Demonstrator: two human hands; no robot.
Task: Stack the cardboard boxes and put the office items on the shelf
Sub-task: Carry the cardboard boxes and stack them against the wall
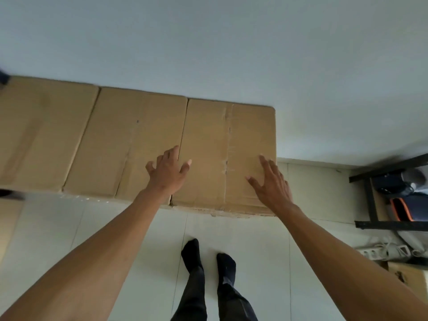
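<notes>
Three brown cardboard boxes stand side by side against a pale wall, seen from above. The right box is taped along its top seam. My left hand lies with spread fingers over the gap between the middle box and the right box. My right hand lies flat with straight fingers near the right box's right edge. The left box runs out of view at the left. Neither hand grips anything.
A black metal shelf stands at the right with dark items and an orange-trimmed object on it. A white power strip with cables lies on the tiled floor. My feet in black socks stand before the boxes.
</notes>
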